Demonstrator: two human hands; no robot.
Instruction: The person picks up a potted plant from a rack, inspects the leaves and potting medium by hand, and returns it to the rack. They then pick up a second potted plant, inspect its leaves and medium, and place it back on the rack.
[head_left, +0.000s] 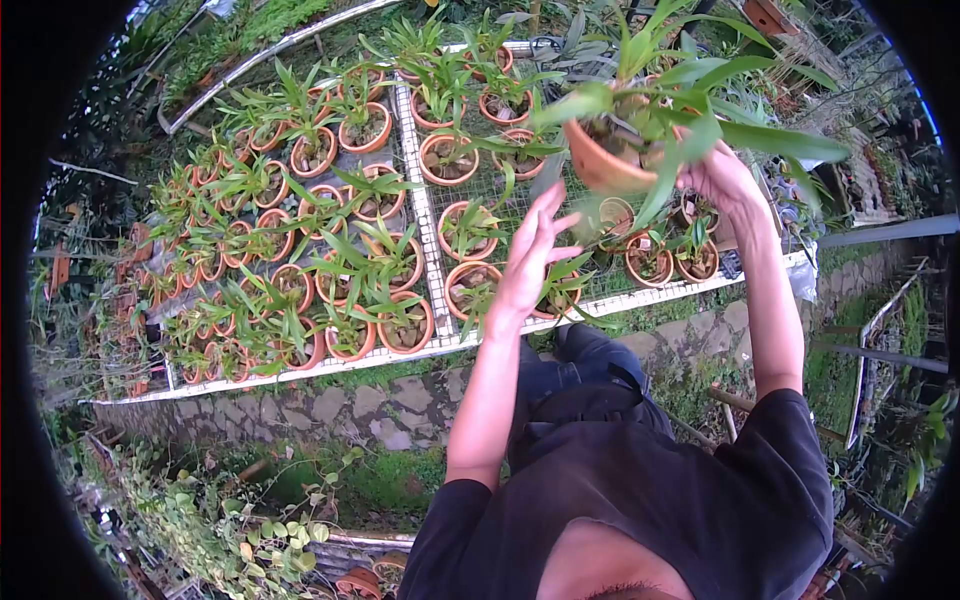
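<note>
- The held pot hangs above the desk, right grip clamped at its rim; this one-sided hold could let it tip.
- Left grip, apart above the desk, could snag long leaves.

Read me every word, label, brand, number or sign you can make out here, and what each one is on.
None can be read.
The round orange-brown clay pot held by the right hand is blurred; no lettering shows on it.
The black short-sleeved cloth shirt shows no lettering.
A small pale patch in one clay pot on the bench is too small to tell whether it is a label.
</note>
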